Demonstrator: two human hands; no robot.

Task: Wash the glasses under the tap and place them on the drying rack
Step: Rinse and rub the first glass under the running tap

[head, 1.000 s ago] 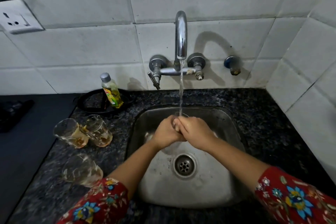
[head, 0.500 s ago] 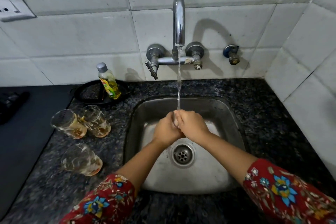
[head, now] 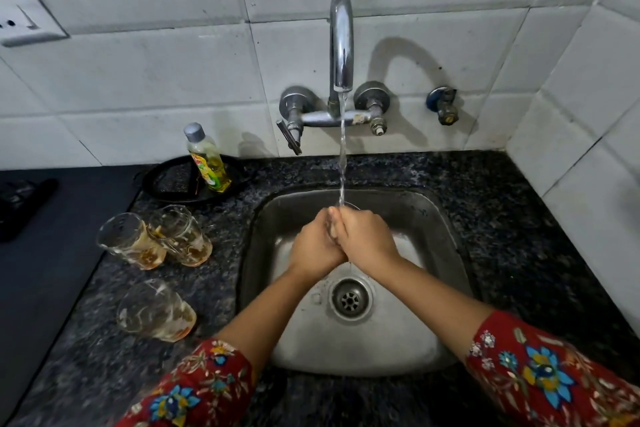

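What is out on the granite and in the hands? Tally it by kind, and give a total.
Glasses: 4 (three on the granite, one in the hands, only its rim showing)
Bottle: 1
Tray: 1
Total: 6

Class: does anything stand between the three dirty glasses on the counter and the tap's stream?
Nothing lies on the counter between the dirty glasses and the sink. Under the stream, the left hand and right hand grip a glass, only its rim showing, so that spot is taken.
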